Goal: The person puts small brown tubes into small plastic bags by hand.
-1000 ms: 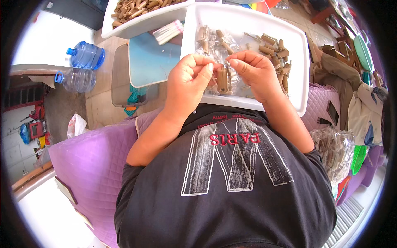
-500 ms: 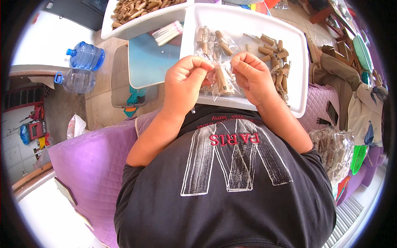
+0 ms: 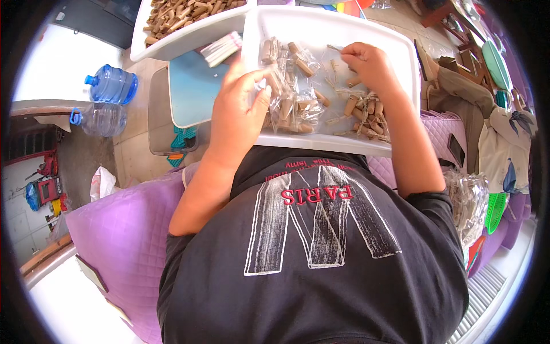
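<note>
Left hand (image 3: 238, 109) gripping clear plastic bag of small tan wooden pegs (image 3: 289, 97) over white rectangular plastic tray (image 3: 401, 51); right hand (image 3: 366, 60) pinching thin twist tie (image 3: 334, 48). Best kept bag-mouth bunched tight while tying.

White rectangular plastic tray (image 3: 401, 51); tan wooden pegs (image 3: 366, 112) in clear bags. Quilted purple fabric cushion (image 3: 120, 229). Translucent blue plastic water bottle (image 3: 112, 86). Black cotton shirt (image 3: 321, 275), grey-white print.
</note>
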The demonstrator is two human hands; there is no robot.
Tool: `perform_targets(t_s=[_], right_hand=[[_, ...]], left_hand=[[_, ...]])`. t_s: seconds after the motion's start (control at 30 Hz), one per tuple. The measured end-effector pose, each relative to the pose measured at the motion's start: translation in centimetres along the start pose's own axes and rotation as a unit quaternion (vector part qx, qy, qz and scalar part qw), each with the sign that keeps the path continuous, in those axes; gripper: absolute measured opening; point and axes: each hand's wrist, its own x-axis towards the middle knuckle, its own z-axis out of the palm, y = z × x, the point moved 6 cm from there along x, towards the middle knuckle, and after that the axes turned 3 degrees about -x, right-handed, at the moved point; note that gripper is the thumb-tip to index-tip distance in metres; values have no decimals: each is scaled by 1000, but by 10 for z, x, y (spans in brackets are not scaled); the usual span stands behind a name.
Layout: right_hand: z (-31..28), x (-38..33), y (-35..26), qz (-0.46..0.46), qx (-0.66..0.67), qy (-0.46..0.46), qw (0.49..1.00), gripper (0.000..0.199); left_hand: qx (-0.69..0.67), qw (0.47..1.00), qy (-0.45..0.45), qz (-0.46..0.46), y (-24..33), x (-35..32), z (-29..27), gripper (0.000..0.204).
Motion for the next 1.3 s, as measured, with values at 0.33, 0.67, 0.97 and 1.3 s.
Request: perform_targets(t_s=[0.33, 0.67, 0.97, 1.3], right_hand=[[21, -9, 8, -116, -356, -173, 911, 18], [28, 9, 13, -139, -419, -93, 892, 9], [6, -33, -68, -99, 170, 3, 980, 24], [23, -57, -91, -26, 406, -51, 912, 21]], left_hand=[[260, 959, 107, 14, -30, 6, -55, 61], [165, 978, 120, -31, -27, 10, -53, 45], [-326, 931, -17, -162, 0, 1, 16, 44], [-250, 944, -75, -202, 5, -9, 29, 22]])
